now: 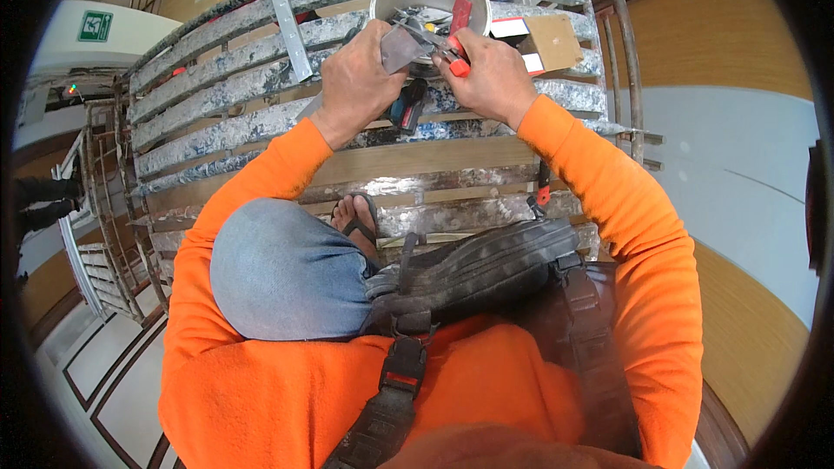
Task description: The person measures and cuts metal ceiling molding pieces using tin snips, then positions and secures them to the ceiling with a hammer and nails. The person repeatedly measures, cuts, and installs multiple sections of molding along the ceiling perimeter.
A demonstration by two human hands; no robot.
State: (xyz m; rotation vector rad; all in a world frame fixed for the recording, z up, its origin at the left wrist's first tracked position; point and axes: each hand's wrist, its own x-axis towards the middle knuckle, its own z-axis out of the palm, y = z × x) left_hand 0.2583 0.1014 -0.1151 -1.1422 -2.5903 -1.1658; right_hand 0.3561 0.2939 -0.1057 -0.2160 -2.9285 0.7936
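Over the near rim of a white bucket [380,2], my left hand [358,78] grips a small bent piece of grey sheet metal [400,49]. My right hand [493,78] is closed around red-handled snips [458,67], whose metal jaws point left toward that piece. The fingers partly cover the jaws, so I cannot tell whether they touch the metal. Inside the bucket lie mixed small tools and metal bits, with a flat red piece [460,12] standing up among them. Just below my hands, a black and teal power tool [406,108] rests on the slats.
Paint-spattered slats [217,87] form the platform, with gaps between them. A long metal strip [289,28] lies left of the bucket, an opened cardboard box [556,42] right. A red-handled tool [543,184] is near my black bag [478,267]. Other people are beyond the far edge.
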